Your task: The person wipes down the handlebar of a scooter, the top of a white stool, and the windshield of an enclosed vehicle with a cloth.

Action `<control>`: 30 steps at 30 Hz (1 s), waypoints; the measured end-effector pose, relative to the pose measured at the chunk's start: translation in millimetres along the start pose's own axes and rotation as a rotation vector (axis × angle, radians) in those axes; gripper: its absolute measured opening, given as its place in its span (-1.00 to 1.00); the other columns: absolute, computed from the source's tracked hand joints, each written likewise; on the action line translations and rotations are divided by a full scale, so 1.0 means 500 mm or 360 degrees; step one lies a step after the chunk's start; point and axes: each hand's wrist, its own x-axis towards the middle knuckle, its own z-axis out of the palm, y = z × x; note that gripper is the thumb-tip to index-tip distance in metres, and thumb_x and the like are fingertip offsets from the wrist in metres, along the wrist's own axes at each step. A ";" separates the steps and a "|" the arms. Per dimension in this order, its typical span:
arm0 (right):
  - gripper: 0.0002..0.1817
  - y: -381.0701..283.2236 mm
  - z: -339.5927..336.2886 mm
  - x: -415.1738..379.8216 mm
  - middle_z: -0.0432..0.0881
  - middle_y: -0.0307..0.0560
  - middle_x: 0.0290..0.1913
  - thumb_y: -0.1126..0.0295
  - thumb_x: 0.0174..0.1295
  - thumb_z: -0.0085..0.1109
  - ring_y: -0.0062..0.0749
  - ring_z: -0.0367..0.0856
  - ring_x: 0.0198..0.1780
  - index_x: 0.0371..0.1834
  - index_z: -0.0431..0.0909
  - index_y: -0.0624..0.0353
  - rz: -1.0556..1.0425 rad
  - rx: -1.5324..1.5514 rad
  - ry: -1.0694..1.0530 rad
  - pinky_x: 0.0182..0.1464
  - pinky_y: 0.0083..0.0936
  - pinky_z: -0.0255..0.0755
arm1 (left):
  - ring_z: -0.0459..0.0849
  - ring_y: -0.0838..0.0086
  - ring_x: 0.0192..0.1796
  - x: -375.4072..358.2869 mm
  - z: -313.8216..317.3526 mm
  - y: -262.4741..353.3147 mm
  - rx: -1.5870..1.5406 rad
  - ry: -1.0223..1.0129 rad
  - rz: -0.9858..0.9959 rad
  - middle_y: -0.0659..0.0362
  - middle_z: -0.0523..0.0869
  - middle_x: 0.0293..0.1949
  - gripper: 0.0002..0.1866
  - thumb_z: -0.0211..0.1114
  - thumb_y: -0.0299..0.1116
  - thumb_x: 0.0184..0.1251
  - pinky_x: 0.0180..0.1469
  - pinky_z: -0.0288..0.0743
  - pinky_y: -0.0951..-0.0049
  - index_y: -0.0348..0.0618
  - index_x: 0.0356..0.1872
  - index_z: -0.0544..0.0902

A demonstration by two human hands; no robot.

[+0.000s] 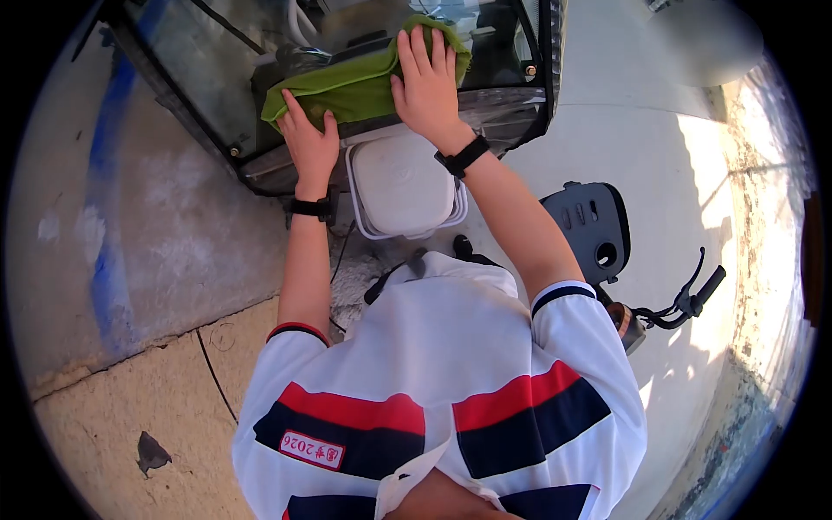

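A green cloth lies folded lengthwise across the lower part of a clear window pane in a dark-framed vehicle. My right hand rests flat on the cloth's upper right end, fingers stretched out and thumb apart. At the lower left end, my left hand touches the cloth with its fingertips, the fingers extended and the thumb away from them. Each wrist wears a black band. Below the cloth, between my forearms, is a white lidded bucket.
The vehicle's dark frame bounds the pane on the right. A bicycle-style handlebar and a dark grey plastic panel stand right of my arm. Concrete floor with a blue painted stripe lies at left.
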 end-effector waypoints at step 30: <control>-0.74 0.124 -0.232 -0.090 0.65 -0.11 -0.28 0.59 0.04 0.40 -0.34 0.66 -0.41 -0.19 0.59 0.18 0.0212 0.0281 0.0281 -0.34 -0.44 0.54 | 0.75 0.50 -0.32 -0.026 -0.049 0.037 -0.1208 0.0351 -0.0293 0.10 0.75 -0.32 -0.84 0.13 -0.63 0.49 -0.20 0.65 0.52 -0.32 0.01 0.53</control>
